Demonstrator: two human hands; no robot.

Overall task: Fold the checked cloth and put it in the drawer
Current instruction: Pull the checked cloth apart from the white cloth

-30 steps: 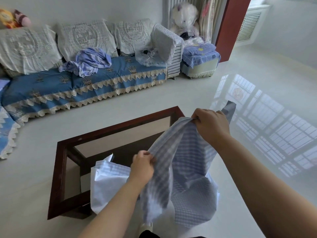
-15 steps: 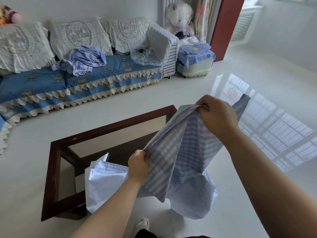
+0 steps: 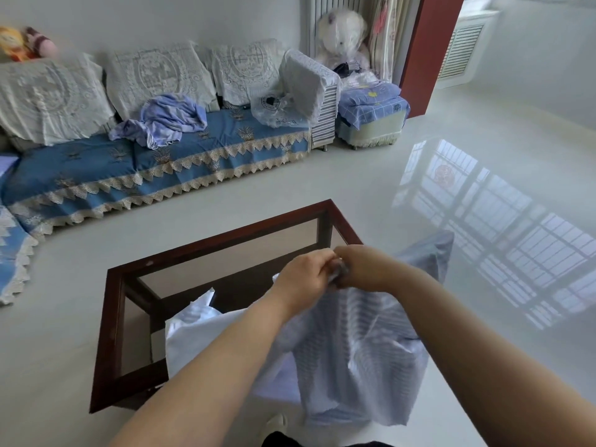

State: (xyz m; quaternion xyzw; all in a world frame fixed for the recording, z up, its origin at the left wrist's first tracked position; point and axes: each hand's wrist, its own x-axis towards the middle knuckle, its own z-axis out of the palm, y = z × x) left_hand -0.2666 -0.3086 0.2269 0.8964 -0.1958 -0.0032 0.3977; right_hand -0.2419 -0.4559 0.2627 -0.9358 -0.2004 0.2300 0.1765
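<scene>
The checked cloth (image 3: pixel 361 356), pale blue and white, hangs in folds below both hands over the near right corner of the table. My left hand (image 3: pixel 303 279) and my right hand (image 3: pixel 364 269) are pressed together above it, each gripping the cloth's top edge where the two held parts meet. One corner of the cloth (image 3: pixel 435 250) sticks up to the right, behind my right forearm. No drawer shows in this view.
A dark wooden coffee table with a glass top (image 3: pixel 109 333) stands in front of me. A sofa with a blue cover (image 3: pixel 154 169) holds a crumpled lilac garment (image 3: pixel 164 121). A small covered stool (image 3: pixel 371 121) and glossy white floor (image 3: pixel 467 204) lie right.
My hands were spread apart with the cloth stretched between them. They have come together, doubling the cloth over, and the right hand has dropped lower.
</scene>
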